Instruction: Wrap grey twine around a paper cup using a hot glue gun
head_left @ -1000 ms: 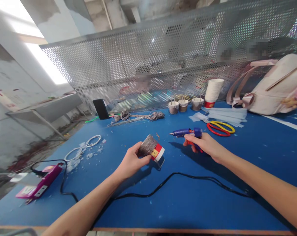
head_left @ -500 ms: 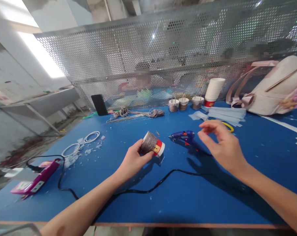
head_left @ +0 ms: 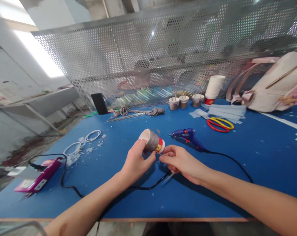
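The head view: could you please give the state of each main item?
Paper cup: tilted, partly wrapped, held by the left hand
Glue gun: lying down, unheld
Power strip: black plug inserted
Phone: propped up, dark
Cup stack: nested
Three small cups: upright
Grey cord: loosely bundled
Scissors: lying down, open or shut unclear

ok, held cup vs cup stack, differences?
The held cup is one cup, tilted in the left hand; the cup stack is many nested cups, standing on the table. Gray cord wraps much of the held cup; the cup stack shows none. Both show red and white.
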Action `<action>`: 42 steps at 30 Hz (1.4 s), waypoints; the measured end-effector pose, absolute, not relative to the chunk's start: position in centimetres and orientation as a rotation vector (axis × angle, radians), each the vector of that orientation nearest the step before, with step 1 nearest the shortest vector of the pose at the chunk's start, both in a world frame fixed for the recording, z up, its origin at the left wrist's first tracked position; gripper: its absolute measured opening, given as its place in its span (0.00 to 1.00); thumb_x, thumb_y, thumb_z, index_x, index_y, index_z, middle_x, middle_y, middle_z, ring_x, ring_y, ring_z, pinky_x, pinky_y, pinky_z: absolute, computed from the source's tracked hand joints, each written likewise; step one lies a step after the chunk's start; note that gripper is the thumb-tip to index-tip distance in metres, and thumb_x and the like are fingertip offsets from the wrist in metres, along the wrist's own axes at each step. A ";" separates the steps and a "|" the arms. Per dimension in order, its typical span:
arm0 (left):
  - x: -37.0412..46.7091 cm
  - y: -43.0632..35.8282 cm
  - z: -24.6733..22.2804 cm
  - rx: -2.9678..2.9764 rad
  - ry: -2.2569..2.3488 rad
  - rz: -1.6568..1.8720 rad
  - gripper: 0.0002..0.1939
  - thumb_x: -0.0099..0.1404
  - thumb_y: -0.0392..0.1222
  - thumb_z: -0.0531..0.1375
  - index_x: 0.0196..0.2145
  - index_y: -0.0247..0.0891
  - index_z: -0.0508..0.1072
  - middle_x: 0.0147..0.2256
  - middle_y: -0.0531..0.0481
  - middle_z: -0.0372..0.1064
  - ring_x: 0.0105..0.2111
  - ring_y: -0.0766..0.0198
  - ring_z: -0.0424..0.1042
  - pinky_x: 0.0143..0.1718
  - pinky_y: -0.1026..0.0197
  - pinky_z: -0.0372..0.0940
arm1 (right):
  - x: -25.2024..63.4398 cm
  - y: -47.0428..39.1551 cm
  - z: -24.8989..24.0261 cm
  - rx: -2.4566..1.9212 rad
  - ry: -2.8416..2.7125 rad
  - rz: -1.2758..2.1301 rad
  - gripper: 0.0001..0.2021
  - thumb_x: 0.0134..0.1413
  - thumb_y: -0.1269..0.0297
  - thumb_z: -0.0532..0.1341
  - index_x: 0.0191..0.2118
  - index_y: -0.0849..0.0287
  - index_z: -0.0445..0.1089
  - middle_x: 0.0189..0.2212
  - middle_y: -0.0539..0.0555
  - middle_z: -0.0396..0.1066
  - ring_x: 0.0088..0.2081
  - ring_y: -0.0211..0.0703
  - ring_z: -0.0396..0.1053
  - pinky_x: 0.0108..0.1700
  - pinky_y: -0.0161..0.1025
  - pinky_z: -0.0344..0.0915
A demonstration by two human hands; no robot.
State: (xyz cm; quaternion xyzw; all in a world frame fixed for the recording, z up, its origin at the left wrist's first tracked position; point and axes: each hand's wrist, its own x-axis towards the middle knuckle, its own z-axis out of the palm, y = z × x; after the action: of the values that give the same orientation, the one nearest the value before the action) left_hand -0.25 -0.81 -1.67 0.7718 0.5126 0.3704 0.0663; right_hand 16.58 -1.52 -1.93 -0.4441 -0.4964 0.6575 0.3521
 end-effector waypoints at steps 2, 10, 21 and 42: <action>-0.2 -0.8 -1.5 2.330 1.567 1.091 0.04 0.55 0.39 0.56 0.29 0.37 0.67 0.25 0.54 0.63 0.24 0.68 0.61 0.27 0.66 0.57 | 17.2 -1.5 -1.9 -1.228 -1.535 1.413 0.05 0.50 0.66 0.61 0.31 0.60 0.63 0.19 0.43 0.59 0.19 0.30 0.55 0.21 0.30 0.51; 0.3 -1.1 -0.3 2.016 1.358 0.895 0.10 0.55 0.39 0.57 0.36 0.37 0.71 0.28 0.55 0.69 0.28 0.67 0.64 0.30 0.67 0.59 | 18.2 -1.7 -2.2 -0.962 -2.015 0.556 0.08 0.58 0.67 0.56 0.37 0.58 0.73 0.32 0.53 0.75 0.32 0.39 0.71 0.34 0.35 0.63; 0.8 -1.3 0.2 1.772 1.320 0.753 0.11 0.51 0.37 0.57 0.35 0.35 0.71 0.27 0.55 0.66 0.28 0.66 0.63 0.31 0.65 0.60 | 18.1 -1.4 -2.6 -1.080 -1.928 0.643 0.07 0.55 0.67 0.57 0.33 0.57 0.74 0.29 0.52 0.75 0.27 0.38 0.72 0.30 0.34 0.67; 0.6 -1.4 0.1 1.784 1.320 0.777 0.07 0.51 0.36 0.57 0.31 0.34 0.69 0.24 0.57 0.59 0.26 0.69 0.58 0.27 0.67 0.56 | 18.2 -1.7 -2.0 -1.225 -1.917 0.683 0.04 0.51 0.66 0.60 0.29 0.58 0.71 0.23 0.50 0.72 0.23 0.35 0.64 0.30 0.34 0.65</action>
State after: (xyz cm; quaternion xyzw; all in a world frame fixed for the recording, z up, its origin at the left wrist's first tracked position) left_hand 0.62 -1.44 0.10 0.7004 0.5180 0.3050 0.3849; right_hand 18.22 -1.70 -1.98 -0.4782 -0.7486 0.2665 0.3740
